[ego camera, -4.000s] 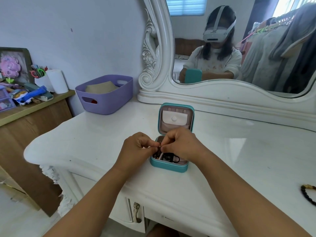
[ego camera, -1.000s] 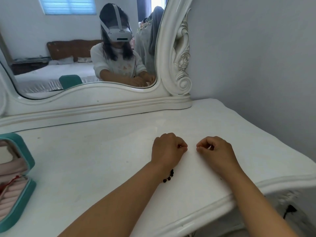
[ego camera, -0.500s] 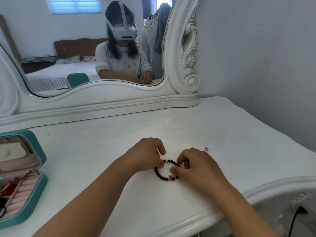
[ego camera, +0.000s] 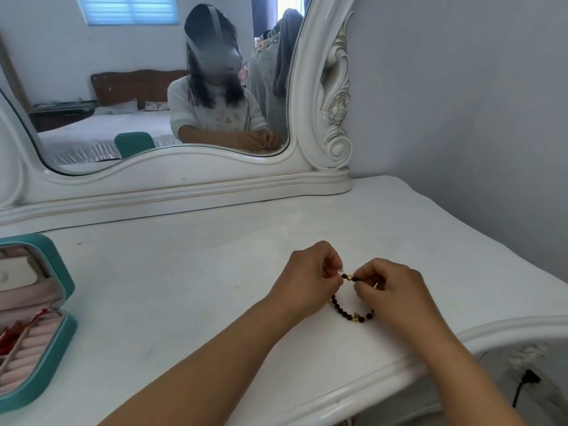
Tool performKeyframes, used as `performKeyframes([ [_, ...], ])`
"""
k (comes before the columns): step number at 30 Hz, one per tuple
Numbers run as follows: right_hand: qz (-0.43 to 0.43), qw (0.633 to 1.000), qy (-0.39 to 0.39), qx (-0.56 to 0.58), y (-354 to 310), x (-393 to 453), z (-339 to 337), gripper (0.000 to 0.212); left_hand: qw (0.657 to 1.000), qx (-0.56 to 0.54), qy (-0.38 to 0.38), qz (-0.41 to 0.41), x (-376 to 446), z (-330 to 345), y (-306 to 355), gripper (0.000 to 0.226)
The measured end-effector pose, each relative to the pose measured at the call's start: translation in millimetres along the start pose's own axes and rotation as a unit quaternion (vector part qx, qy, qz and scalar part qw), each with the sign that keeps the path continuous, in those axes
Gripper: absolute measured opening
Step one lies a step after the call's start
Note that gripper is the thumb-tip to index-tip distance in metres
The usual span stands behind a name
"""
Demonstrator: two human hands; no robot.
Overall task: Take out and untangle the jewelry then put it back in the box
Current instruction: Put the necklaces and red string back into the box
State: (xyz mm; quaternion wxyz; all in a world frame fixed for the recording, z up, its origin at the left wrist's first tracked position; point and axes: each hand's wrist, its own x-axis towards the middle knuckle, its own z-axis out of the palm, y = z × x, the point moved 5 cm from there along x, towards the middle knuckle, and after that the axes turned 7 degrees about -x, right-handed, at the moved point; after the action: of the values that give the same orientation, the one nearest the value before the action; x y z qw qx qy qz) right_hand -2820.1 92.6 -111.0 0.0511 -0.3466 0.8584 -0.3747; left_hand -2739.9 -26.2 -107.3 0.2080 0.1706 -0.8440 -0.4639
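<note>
Broad white bench (ego camera: 190,290) spreading under both forearms, ornate mirror (ego camera: 153,87) rising along its back edge, far beyond the fingers. Open teal jewelry box (ego camera: 46,305) well off to the left of the left hand (ego camera: 307,275), lid up, pink ring rolls and a red cord showing inside. Both hands curled close together near the front right edge, right hand (ego camera: 390,290) just across a small gap from the left. Dark beaded bracelet (ego camera: 350,315) strung between them: upper run lifted off the bench and pinched at each end, left fingers (ego camera: 333,272) pressed together on something small and pale beside a gold bead, right fingers (ego camera: 364,276) pinched on the dark beads just next to it, lower loop sagging below the fingers with a second gold charm at its bottom, resting on or just over the bench. Possibly a tiny clasp or a snagged thread at the left pinch, too small to say which. Likely mid-untangle. Best done with a light, steady pinch on each side, gentle outward pull only, no yanking on an elastic cord; slack kept in the hanging loop so beads can turn freely; work held low over the bench so anything that slips lands close by. Return to the box not yet begun.
</note>
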Motion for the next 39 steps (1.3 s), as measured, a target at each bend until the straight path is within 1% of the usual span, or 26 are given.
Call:
performKeyframes([
  [2,0.006,1.0,0.018,-0.003,11,3,-8,0.012,1.0,0.001,0.01,-0.003,5,13,3,0.014],
  [4,0.012,0.999,0.033,-0.014,20,5,-12,0.013,0.999,0.029,0.021,0.002,8,22,7,0.011],
  [7,0.017,0.998,0.043,-0.039,29,6,-11,0.011,0.995,0.089,0.033,0.004,10,29,5,0.01],
  [10,0.01,0.998,0.047,-0.052,32,5,-9,0.007,0.995,0.101,0.023,0.004,10,31,3,0.01],
  [13,0.014,0.997,0.071,-0.029,31,5,-15,0.004,0.996,0.08,0.026,0.004,9,26,2,0.013],
  [16,0.008,0.995,0.1,-0.004,20,2,-22,0.005,0.998,0.05,0.048,0.005,3,13,4,0.012],
  [19,-0.016,0.994,0.102,0.025,-2,-4,-20,0.006,0.997,0.041,0.066,0.0,-8,-4,3,0.009],
  [24,-0.082,0.995,0.046,0.046,-58,-12,11,0.006,0.993,0.074,0.091,-0.004,-38,-43,-3,0.012],
  [29,-0.159,0.984,-0.028,0.072,-119,-24,61,0.009,0.982,0.104,0.155,-0.032,-79,-103,-18,0.014],
  [32,-0.19,0.974,-0.081,0.087,-159,-33,96,0.009,0.967,0.115,0.224,-0.049,-114,-153,-35,0.008],
  [35,-0.222,0.963,-0.119,0.094,-197,-43,128,0.009,0.946,0.133,0.291,-0.045,-148,-200,-44,0.005],
  [39,-0.254,0.951,-0.15,0.098,-244,-51,161,0.008,0.903,0.145,0.399,-0.07,-189,-260,-54,0.004],
])
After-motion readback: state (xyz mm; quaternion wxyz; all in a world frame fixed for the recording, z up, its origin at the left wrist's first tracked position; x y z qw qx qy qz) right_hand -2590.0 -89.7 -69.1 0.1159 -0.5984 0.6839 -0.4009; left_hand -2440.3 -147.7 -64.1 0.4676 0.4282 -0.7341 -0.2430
